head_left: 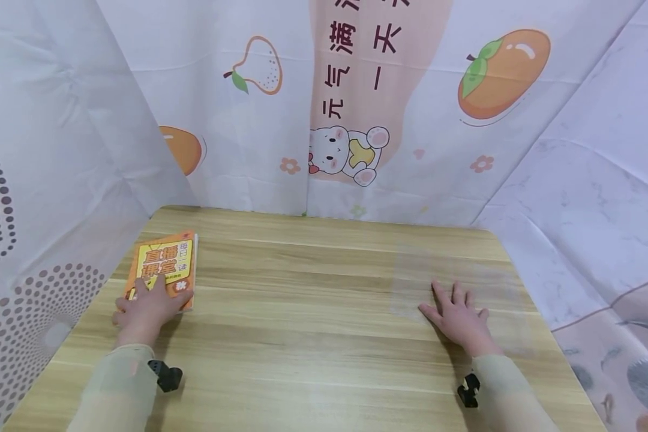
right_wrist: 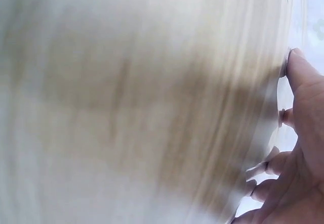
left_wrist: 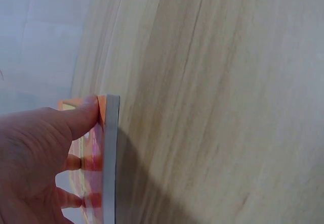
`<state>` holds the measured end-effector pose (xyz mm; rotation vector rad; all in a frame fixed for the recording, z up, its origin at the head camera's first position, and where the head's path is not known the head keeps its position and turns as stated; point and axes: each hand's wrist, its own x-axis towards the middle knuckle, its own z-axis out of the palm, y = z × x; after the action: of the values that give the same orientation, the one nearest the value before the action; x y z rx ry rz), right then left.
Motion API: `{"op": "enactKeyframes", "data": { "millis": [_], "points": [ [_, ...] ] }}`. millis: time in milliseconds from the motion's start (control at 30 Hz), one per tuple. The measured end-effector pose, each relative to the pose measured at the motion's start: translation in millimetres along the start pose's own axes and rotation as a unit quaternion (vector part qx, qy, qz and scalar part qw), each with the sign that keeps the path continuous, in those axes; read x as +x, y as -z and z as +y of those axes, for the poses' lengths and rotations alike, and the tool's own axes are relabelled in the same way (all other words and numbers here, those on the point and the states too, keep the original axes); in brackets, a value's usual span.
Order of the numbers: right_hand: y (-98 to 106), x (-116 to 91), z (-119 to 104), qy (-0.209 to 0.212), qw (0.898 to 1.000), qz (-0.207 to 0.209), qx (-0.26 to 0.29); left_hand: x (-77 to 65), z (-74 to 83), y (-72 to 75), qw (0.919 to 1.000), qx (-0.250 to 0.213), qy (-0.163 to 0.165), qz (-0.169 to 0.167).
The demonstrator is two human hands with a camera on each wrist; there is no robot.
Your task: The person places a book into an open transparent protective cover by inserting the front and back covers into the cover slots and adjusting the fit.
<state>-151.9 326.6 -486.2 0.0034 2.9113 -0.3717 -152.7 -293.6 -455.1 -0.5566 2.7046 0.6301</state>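
Observation:
An orange book (head_left: 186, 246) with a yellow title panel and Chinese lettering lies flat at the left of the table. My left hand (head_left: 147, 309) rests over its near end with the fingers spread on the cover. In the left wrist view, the thumb lies by the edge of the book (left_wrist: 110, 158), where the pale page block shows. At the right, my right hand (head_left: 459, 318) is laid with spread fingers on a faint see-through sheet (head_left: 410, 279). In the right wrist view, the fingertips of the right hand (right_wrist: 298, 153) touch the surface.
The wood-grain table (head_left: 302, 336) reaches back to a white printed cloth (head_left: 248, 138) with fruit drawings and a cartoon bear. More cloth hangs along the left and right sides. A small black device (head_left: 165, 376) sits at the left wrist, another black device (head_left: 468, 391) at the right.

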Motion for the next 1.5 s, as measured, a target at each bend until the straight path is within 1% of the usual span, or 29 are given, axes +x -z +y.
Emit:
{"op": "enactKeyframes", "data": {
  "millis": [167,367,633,833,900,1167,1367,1433,1500],
  "points": [
    [1,-1,-1,0.002,1.000,0.000,-0.001,-2.1,-0.9,1.4,0.9999,-0.014,0.005,0.000],
    [1,0,-3,0.002,1.000,0.003,-0.012,-3.1,0.5,3.5,0.9997,-0.023,0.007,-0.008],
    [1,2,-5,0.000,1.000,-0.001,-0.019,-1.2,0.7,2.8,0.9998,-0.017,0.011,-0.007],
    [-1,2,-3,-0.005,1.000,-0.006,-0.014,3.1,0.2,3.4,0.9996,-0.017,0.022,-0.005],
    [-1,2,-3,-0.006,1.000,-0.007,-0.011,4.2,-0.6,3.3,0.9995,-0.015,0.027,-0.001],
    [-2,2,-2,-0.006,1.000,0.000,-0.013,9.0,-8.9,0.7,0.9980,0.014,0.044,0.044],
    [-2,1,-5,-0.008,1.000,-0.002,-0.008,11.5,-13.0,0.6,0.9961,0.028,0.033,0.077],
    [-2,1,-5,-0.008,1.000,-0.001,-0.011,11.6,-13.4,1.8,0.9956,0.035,0.034,0.080],
    [-2,1,-6,-0.008,1.000,0.000,-0.013,11.2,-13.6,3.4,0.9957,0.041,0.037,0.075]
  ]
}}
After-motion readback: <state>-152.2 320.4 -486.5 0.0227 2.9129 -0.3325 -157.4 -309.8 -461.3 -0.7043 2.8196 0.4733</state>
